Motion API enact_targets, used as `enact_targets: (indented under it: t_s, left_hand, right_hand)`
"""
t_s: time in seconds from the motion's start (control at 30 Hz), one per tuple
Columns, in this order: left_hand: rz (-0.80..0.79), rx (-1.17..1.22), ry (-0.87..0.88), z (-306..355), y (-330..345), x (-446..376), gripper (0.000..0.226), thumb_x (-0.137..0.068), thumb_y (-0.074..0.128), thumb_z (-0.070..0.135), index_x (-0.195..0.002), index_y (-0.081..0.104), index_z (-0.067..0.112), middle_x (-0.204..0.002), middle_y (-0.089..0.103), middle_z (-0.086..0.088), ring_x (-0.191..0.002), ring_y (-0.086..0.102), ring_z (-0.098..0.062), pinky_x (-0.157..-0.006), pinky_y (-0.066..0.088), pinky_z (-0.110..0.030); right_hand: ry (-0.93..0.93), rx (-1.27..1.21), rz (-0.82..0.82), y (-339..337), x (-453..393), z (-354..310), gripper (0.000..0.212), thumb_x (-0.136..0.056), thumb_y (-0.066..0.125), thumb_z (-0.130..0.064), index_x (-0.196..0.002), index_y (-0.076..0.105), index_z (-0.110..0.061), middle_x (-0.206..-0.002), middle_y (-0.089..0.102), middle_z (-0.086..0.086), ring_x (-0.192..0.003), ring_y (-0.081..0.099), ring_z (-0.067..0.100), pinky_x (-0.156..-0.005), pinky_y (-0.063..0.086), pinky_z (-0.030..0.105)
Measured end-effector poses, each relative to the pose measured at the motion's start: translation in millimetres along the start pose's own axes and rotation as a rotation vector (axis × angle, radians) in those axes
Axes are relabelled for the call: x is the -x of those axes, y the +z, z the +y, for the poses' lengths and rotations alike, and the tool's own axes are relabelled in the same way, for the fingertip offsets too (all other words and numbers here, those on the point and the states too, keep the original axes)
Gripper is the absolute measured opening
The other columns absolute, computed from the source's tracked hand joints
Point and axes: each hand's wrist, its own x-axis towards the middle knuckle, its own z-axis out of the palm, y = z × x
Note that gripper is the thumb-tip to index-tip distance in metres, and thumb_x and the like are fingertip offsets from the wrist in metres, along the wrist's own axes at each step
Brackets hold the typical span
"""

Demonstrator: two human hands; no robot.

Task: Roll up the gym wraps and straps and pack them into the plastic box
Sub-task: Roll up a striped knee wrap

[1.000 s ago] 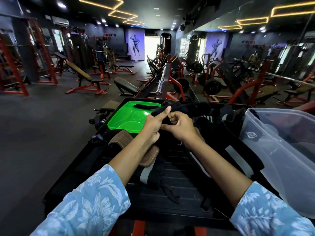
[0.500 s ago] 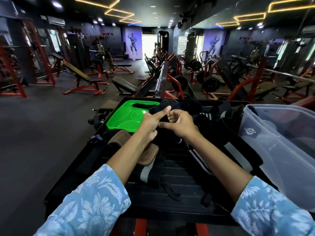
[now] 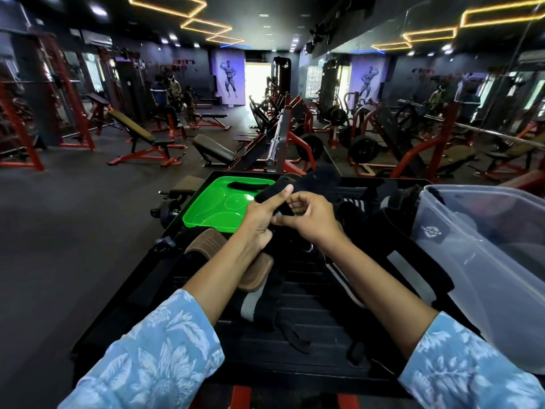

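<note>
Both hands meet over the middle of a black platform (image 3: 318,343), holding a black strap (image 3: 312,180) raised above it. My left hand (image 3: 264,215) supports the strap from the left with fingers stretched along it and the thumb on top. My right hand (image 3: 309,219) pinches the strap's near end with curled fingers. The clear plastic box (image 3: 486,261) stands at the right, tilted. More black wraps with white stripes (image 3: 351,205) and a grey-banded wrap (image 3: 253,305) lie on the platform.
The box's green lid (image 3: 218,206) lies at the platform's far left with a small black strap (image 3: 250,184) on it. A brown leather pad (image 3: 230,261) sits under my left forearm. Benches, a barbell (image 3: 275,141) and red racks fill the gym floor beyond.
The strap's far end has lifted a little and my right fingers have worked along its near end; both hands stay in nearly the same place.
</note>
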Motion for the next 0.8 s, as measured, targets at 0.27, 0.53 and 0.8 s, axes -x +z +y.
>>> enact_targets:
  t_s: [0.27,0.53,0.8]
  left_hand:
    - [0.129,-0.057,0.041,-2.1,7.7,4.5,0.009,-0.080,0.071,0.015,-0.074,0.065,0.012,-0.056,0.066,0.007,-0.052,0.061,-0.004,-0.052,0.050,-0.016]
    - [0.035,-0.009,0.059,1.0,6.7,3.5,0.011,-0.083,0.067,0.010,-0.073,0.063,0.011,-0.060,0.068,0.001,-0.054,0.066,-0.010,-0.056,0.055,-0.022]
    - [0.099,-0.038,0.047,-2.8,3.7,0.0,0.014,-0.081,0.071,0.019,-0.071,0.064,0.012,-0.058,0.067,0.003,-0.053,0.064,-0.008,-0.055,0.054,-0.019]
  right_hand:
    - [-0.200,0.272,0.138,21.0,7.6,6.1,0.038,-0.072,0.072,-0.016,-0.100,0.052,0.000,-0.098,0.055,0.014,-0.094,0.053,0.027,-0.068,0.029,0.018]
    - [-0.085,0.159,0.042,3.8,1.9,1.2,0.033,-0.072,0.077,-0.015,-0.100,0.063,-0.006,-0.087,0.060,-0.003,-0.074,0.053,0.004,-0.061,0.038,0.002]
    - [-0.206,0.298,0.123,18.0,7.1,4.4,0.046,-0.071,0.076,-0.020,-0.105,0.051,0.000,-0.103,0.056,0.014,-0.098,0.053,0.027,-0.078,0.036,0.025]
